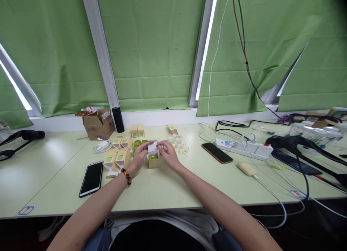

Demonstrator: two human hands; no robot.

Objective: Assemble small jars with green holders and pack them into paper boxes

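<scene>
A small kraft cardboard box (153, 163) stands upright on the table in front of me with its white-lined lid flap raised. Inside it, something green shows. My left hand (138, 155) grips the box's left side near the flap. On the other side, my right hand (169, 154) has its fingers closed at the flap's right edge. Just behind my left hand lie several green pieces (136, 144). Several clear cups with yellowish contents (183, 149) sit beyond my right hand. More kraft boxes (123, 158) with green windows stand to the left, some with flaps open.
A white-framed phone (91, 178) lies at left, another phone (217, 152) at right beside a power strip (244, 148) with tangled cables. A brown carton (99, 125) and a black cylinder (118, 120) stand at the back. A cream-coloured device (247, 169) trails a cable.
</scene>
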